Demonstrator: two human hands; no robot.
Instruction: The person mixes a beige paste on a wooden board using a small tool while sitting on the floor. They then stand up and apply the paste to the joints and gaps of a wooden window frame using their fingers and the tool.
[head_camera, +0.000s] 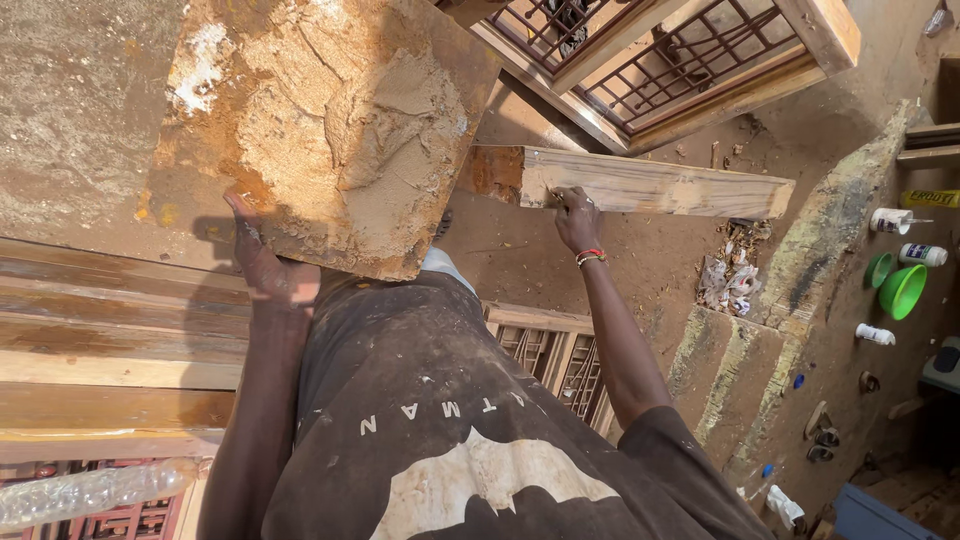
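A big flat board (330, 130) smeared with tan, crusted paste is held up in front of me, tilted over the floor. My left hand (262, 265) grips its lower left edge, fingers spread against the underside. My right hand (577, 218), with a red band at the wrist, holds the narrow wooden plank edge (650, 185) that sticks out to the right of the board. My dark printed shirt fills the bottom middle of the view.
Stacked wooden planks (110, 360) lie on the left. Window frames with dark metal grilles (690, 60) lie at the top, another by my hip. Green bowls (902, 290), white bottles and litter sit along a raised ledge on the right. A clear plastic bottle (90, 492) lies bottom left.
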